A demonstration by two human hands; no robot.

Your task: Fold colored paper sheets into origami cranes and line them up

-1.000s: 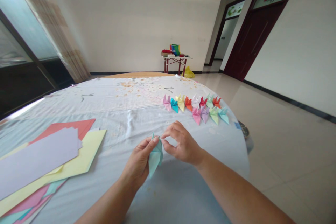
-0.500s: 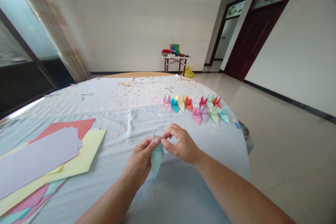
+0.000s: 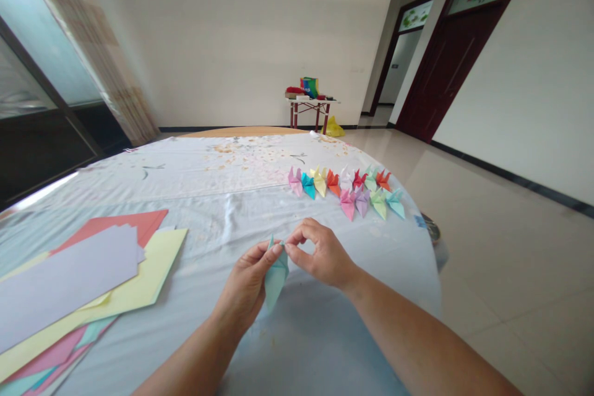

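My left hand [image 3: 245, 288] grips a small teal folded paper piece [image 3: 275, 278] and holds it upright just above the table. My right hand [image 3: 321, 256] pinches the top tip of the same piece with thumb and forefinger. Both hands are closed on it, close to the near edge of the round table [image 3: 223, 198], which is covered by a pale cloth. Two rows of finished folded paper figures [image 3: 346, 189] in many colours stand on the cloth beyond my right hand.
A stack of coloured paper sheets [image 3: 78, 278] lies at the left, lilac and yellow on top. The table's right edge drops to a tiled floor. A small red-legged side table [image 3: 310, 108] with bright items stands by the far wall. Dark doors [image 3: 445, 62] are at the right.
The hands have hardly shifted. The teal piece swung slightly in my fingers, and my right pinch stays on its top tip.
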